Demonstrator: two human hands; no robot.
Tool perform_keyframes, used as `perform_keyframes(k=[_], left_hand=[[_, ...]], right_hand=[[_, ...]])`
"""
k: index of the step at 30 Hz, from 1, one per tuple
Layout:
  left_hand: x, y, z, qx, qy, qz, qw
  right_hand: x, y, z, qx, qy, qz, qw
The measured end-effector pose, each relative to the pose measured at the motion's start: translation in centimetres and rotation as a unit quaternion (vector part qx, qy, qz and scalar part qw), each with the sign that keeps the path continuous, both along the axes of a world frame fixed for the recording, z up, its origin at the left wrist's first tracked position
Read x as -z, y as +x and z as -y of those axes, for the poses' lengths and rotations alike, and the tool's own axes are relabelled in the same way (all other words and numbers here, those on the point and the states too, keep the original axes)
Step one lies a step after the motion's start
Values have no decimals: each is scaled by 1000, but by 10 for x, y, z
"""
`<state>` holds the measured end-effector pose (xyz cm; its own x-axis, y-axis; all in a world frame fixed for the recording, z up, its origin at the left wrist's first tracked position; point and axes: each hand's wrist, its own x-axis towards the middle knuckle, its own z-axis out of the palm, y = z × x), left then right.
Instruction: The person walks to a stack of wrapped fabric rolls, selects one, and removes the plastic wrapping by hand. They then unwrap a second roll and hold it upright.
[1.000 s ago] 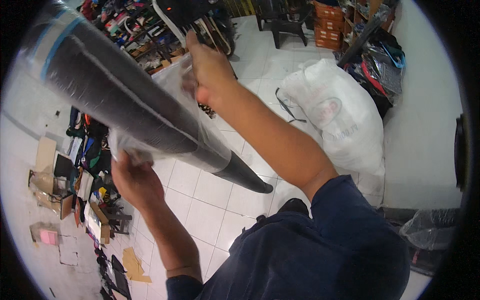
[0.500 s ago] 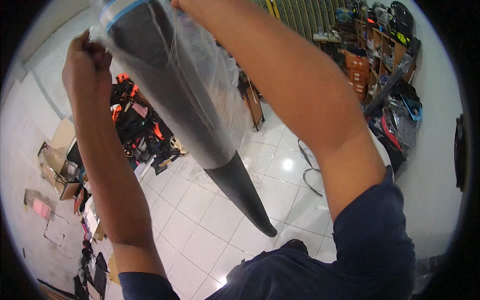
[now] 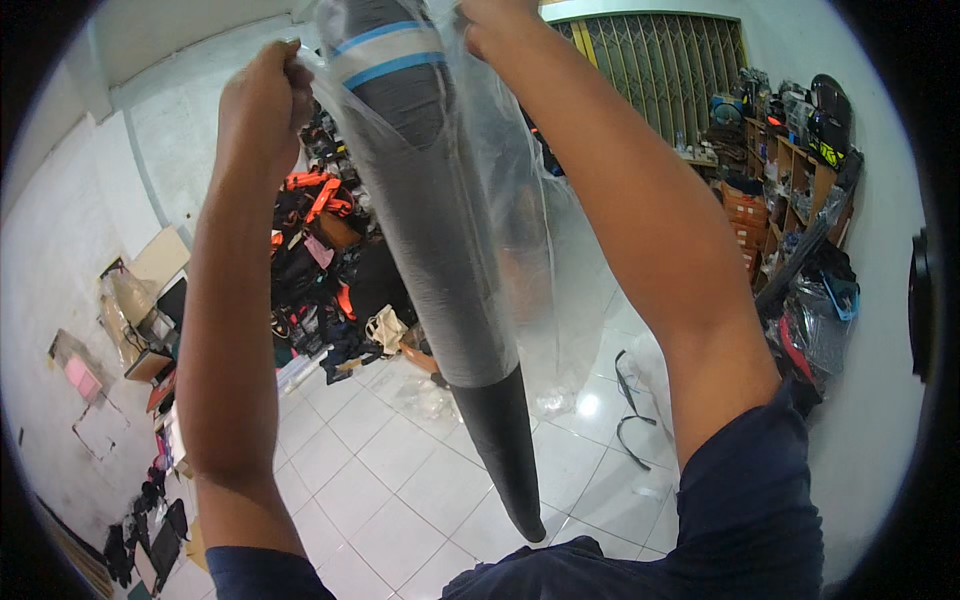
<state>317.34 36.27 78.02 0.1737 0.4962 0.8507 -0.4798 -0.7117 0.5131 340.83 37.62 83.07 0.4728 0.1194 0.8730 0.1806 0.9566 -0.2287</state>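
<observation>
A long, dark, tapering tube-shaped thing (image 3: pixel 420 230) with a blue and white band near its top hangs between my arms. A clear plastic sleeve (image 3: pixel 535 260) covers most of it and spreads loosely to the right, while the dark lower end sticks out bare. My left hand (image 3: pixel 262 105), raised at the upper left, is closed with its fingers pinching the sleeve's edge. At the top edge of the picture, my right hand (image 3: pixel 498 22) is partly cut off; its fingers are curled at the sleeve's other side.
A heap of dark and orange gear (image 3: pixel 330 250) lies beyond on the white tiled floor (image 3: pixel 390 490). A black strap (image 3: pixel 632 410) lies on the tiles at right. Wooden shelves (image 3: pixel 790 170) and wrapped bundles (image 3: pixel 810 310) line the right wall. A folding metal gate (image 3: pixel 660 75) stands behind.
The view has tilted up and shows more of the room. Both hands and the tube-shaped thing sit farther right in the picture, and it hangs more upright, with the plastic sleeve spread wider.
</observation>
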Motion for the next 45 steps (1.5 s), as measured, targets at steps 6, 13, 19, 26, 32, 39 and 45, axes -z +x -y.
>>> perform_keyframes(k=[6, 13, 19, 26, 32, 39, 45], left_hand=[[7, -6, 22, -8, -91, -35, 995], [10, -35, -9, -17, -28, -5, 999], [24, -35, 6, 43, 7, -24, 999], [33, -43, 27, 88, 17, 5, 996], [41, -51, 28, -4, 59, 20, 998], [100, -58, 45, -323, 555, -93, 761], [81, -52, 38, -273, 654, -224, 669]], right_hand=[[13, -37, 35, 68, -8, -55, 996], [34, -1, 48, 195, -217, -47, 955], [106, -23, 98, 211, -210, -51, 953], [172, -67, 159, 459, 64, 474, 749], [166, -74, 164, 409, 35, 515, 752], [149, -76, 174, 487, 45, 568, 662], [130, -79, 184, 487, 24, 652, 581]])
